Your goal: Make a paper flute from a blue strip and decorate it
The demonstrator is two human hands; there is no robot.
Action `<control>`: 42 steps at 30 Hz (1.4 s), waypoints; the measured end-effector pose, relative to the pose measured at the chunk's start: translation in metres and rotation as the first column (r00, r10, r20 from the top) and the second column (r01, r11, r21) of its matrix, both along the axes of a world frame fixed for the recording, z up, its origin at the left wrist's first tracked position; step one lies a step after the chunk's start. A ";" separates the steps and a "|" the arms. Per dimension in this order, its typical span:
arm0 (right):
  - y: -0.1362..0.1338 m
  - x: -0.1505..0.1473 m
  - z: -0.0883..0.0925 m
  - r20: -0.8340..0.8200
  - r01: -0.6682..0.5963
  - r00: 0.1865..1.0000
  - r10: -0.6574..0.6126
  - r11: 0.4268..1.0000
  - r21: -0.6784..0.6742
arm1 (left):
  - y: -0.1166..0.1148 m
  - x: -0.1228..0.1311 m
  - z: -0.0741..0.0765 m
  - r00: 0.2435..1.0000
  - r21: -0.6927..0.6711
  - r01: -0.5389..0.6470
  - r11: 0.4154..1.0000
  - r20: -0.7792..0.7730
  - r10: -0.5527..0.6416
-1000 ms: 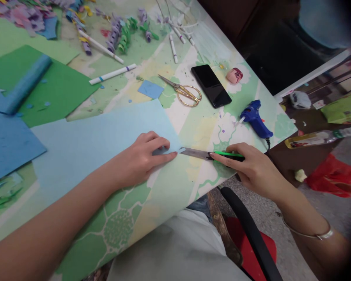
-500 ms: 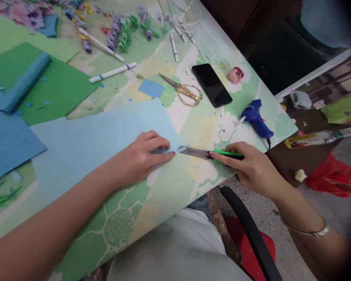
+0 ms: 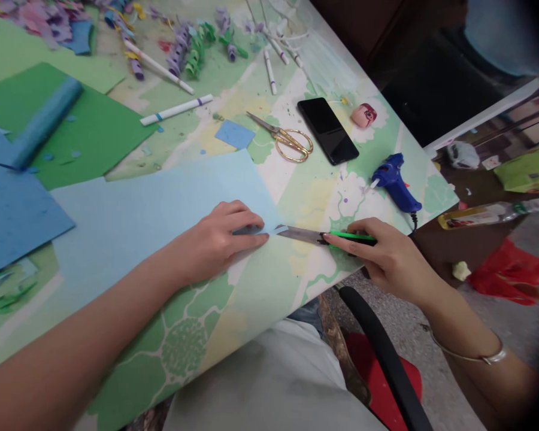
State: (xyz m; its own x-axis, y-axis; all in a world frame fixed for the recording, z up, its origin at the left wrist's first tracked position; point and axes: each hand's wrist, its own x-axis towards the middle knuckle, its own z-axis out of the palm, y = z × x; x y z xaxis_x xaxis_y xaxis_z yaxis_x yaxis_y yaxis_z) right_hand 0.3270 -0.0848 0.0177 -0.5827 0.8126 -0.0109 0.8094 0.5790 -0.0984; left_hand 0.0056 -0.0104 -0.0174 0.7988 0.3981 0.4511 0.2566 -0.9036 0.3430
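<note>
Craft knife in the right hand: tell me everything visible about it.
The craft knife has a green-and-black handle, partly covered by the gripping right hand, and a long, flat, grey, metallic-looking blade, extended. One fingertip presses near the blade's base. It points toward the left hand; a pale-blue sliver appears to overlap its tip.

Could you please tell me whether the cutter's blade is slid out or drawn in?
The cutter's blade is out: its grey length extends well beyond the green-and-black handle held in the right hand.
</note>
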 end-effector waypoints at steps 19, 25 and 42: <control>0.001 -0.007 0.002 -0.023 -0.016 1.000 0.016 1.000 0.008 | 0.003 0.000 -0.001 0.999 -0.026 -0.005 1.000 0.051 0.006; -0.001 -0.008 0.001 -0.020 -0.001 1.000 0.001 1.000 0.006 | 0.003 0.001 0.000 0.998 -0.045 -0.004 0.999 0.058 0.007; 0.001 -0.012 0.004 -0.036 -0.020 0.999 0.020 1.000 -0.009 | 0.003 0.002 0.005 0.993 -0.189 -0.030 0.982 0.104 0.050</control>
